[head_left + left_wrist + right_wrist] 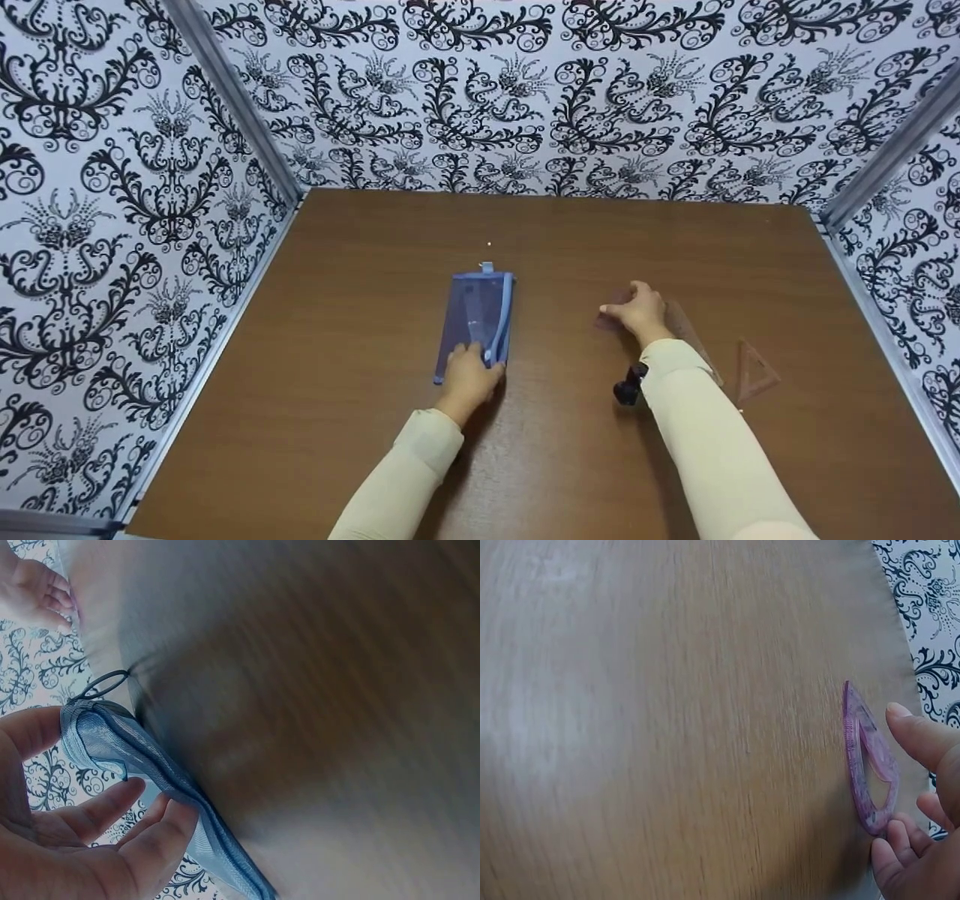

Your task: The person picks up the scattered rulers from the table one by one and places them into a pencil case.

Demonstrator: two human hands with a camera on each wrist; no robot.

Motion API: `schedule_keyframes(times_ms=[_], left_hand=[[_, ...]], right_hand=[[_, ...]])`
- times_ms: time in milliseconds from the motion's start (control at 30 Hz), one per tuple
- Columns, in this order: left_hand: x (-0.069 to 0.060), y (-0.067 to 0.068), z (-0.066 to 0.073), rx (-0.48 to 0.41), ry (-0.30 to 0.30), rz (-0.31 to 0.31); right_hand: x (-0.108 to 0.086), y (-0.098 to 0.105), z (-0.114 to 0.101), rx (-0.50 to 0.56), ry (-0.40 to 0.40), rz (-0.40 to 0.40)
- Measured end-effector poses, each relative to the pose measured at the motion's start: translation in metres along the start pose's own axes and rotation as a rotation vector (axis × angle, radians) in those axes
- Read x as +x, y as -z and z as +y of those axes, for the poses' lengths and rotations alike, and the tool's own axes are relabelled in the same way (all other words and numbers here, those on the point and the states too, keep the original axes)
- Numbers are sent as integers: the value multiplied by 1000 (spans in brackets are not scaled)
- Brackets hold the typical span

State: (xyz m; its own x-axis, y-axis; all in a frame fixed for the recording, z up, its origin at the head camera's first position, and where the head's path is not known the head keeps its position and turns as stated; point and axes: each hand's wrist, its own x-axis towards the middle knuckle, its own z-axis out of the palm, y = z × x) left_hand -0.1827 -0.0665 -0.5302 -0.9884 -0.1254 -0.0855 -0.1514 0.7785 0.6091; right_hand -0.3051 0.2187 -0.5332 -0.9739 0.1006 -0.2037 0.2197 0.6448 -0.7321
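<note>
Gripping the near end of the blue pouch [466, 304], the left hand [469, 379] has its thumb on one edge and its fingers bent against the mesh. The pouch lies left of the right hand on the brown table [360, 337], its zip [505, 307] running along the right side and a tab [487, 267] at the far end. A thin dark loop [105, 682] sticks out beside the thumb.

The right hand [643, 311] reaches over the purple protractor [854, 757], which lies near the table's middle, right of the pouch. Its thumb is spread away from the fingers, with a gap to the protractor; the other fingertips are at the protractor's end, and I cannot tell whether they touch it. Beside that wrist lies a clear ruler [686, 326], partly behind the sleeve [720, 420], and further right a set square [743, 371].
</note>
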Motion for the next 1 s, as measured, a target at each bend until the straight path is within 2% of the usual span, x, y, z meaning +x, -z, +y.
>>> schedule_keyframes(times_ms=[333, 600, 1000], left_hand=[[0, 0, 2, -13, 18, -19], [1, 1, 2, 28, 9, -5], [0, 0, 1, 31, 19, 4]], right_hand=[[1, 0, -1, -64, -37, 27], [0, -1, -4, -110, -46, 45], [0, -3, 3, -35, -38, 15]])
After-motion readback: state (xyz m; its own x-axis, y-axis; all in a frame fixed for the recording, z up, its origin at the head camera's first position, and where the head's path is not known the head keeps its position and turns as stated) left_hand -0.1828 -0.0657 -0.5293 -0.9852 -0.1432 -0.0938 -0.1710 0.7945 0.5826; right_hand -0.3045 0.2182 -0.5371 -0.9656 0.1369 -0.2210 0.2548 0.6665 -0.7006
